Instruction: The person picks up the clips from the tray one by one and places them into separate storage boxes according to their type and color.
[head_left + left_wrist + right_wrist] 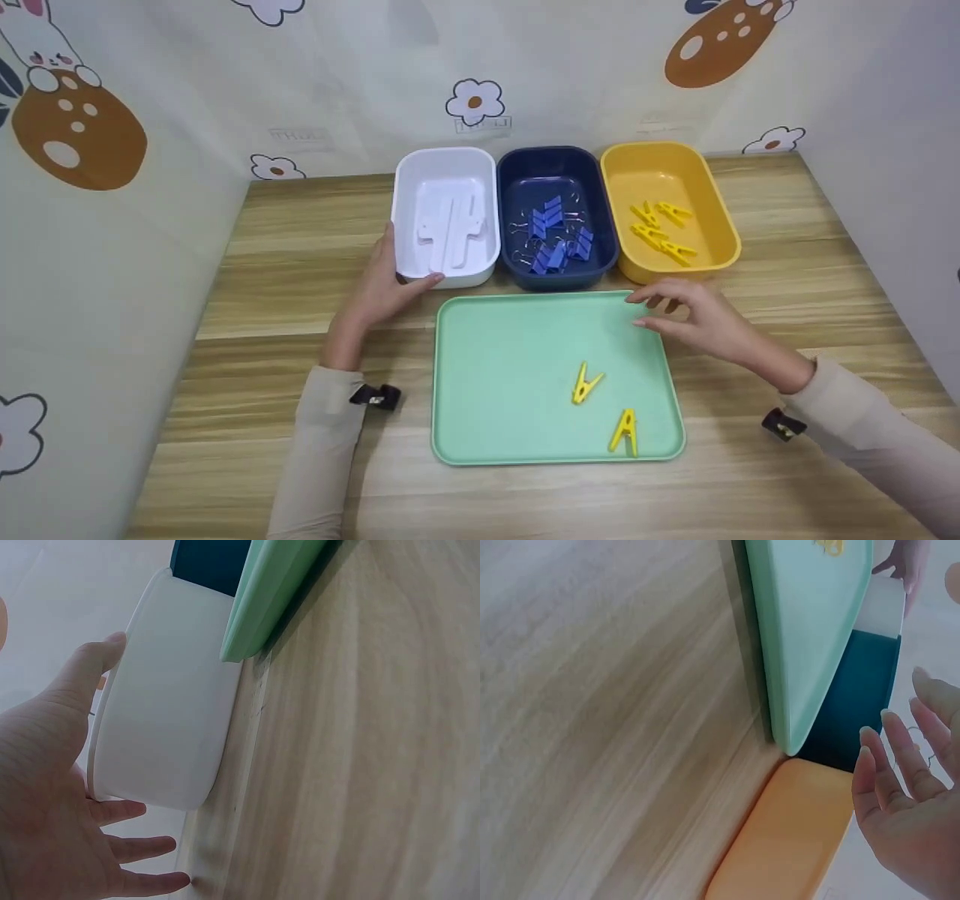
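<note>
My left hand [379, 289] is at the near left corner of the white bin [447, 165], its thumb along the front rim and its fingers beside the left wall. In the left wrist view the fingers [142, 849] look spread and straight. My right hand [694, 319] hovers over the far right corner of the green tray [502, 375], just in front of the yellow bin [720, 232]. Its fingers are loosely bent with nothing between them. Two yellow clothespins lie on the tray, one near the middle [583, 386] and one by the front edge [625, 431].
Flat white long-stemmed pieces [450, 232] lie in the white bin. The dark blue bin [551, 161] in the middle holds several blue binder clips [553, 214]. Several yellow clothespins [649, 232] lie in the yellow bin. A patterned wall [360, 90] stands behind the wooden table [285, 277].
</note>
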The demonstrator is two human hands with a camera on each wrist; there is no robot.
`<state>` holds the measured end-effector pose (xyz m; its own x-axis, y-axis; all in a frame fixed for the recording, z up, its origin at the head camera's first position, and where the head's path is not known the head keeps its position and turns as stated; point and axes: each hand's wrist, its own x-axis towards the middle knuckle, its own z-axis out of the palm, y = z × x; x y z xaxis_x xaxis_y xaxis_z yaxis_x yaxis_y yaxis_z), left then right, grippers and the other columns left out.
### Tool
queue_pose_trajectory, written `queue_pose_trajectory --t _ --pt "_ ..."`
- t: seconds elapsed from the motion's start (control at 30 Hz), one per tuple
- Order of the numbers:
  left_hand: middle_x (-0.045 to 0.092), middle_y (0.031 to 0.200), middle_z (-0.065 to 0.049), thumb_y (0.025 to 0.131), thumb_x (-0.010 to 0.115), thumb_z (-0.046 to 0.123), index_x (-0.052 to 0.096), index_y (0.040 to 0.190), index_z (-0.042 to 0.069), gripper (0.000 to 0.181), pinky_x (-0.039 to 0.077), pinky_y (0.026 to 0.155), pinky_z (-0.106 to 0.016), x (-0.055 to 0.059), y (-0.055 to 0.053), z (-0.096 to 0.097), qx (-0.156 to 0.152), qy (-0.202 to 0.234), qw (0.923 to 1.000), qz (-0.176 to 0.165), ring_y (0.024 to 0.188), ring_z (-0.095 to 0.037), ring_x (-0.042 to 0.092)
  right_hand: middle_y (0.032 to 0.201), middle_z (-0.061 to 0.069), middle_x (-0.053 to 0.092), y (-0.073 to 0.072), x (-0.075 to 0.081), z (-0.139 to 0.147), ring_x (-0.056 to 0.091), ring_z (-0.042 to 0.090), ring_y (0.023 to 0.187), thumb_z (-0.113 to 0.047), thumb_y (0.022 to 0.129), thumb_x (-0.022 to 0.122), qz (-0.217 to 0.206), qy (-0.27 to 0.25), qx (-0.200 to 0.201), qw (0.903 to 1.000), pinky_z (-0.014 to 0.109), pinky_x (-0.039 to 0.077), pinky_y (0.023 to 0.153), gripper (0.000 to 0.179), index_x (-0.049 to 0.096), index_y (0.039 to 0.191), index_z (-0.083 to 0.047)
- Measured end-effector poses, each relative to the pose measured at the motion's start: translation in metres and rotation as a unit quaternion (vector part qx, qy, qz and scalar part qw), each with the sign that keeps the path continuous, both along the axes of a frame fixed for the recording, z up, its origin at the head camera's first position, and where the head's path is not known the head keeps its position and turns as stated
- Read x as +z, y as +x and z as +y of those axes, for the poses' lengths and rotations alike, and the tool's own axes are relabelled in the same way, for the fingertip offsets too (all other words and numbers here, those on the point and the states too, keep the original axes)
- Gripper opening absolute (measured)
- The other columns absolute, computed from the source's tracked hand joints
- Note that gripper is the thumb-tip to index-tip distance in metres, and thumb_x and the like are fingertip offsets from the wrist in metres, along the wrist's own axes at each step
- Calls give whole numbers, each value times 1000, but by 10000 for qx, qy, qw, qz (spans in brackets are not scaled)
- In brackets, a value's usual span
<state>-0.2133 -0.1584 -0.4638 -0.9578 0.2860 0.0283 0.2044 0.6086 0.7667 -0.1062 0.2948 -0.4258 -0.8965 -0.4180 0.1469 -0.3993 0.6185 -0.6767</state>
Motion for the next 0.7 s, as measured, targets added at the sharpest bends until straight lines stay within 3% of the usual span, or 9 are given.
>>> queue_pose_trajectory --t 0.23,0.4,0.7 --pt "16 175 -19 90 81 52 -2 170 7 124 18 131 -49 1 1 -1 34 -85 9999 -52 160 -31 19 117 11 77 0 -8 -8 68 34 101 -12 92 83 -515 138 502 9973 38 60 83 32 75 122 -2" --pt "15 174 -21 90 82 50 -2 169 5 124 18 131 -49 1 1 0 30 -58 10000 -44 160 -33 19 115 11 77 3 -15 -13 67 32 99 -14 89 86 -433 182 801 9957 37 57 81 36 76 121 -3" --pt "26 170 -20 89 84 43 6 169 6 118 20 131 -49 0 0 0 -76 223 9995 186 156 -32 27 119 8 76 4 -25 -19 70 29 109 -14 86 88 -658 128 1210 9904 40 59 96 39 76 122 -6"
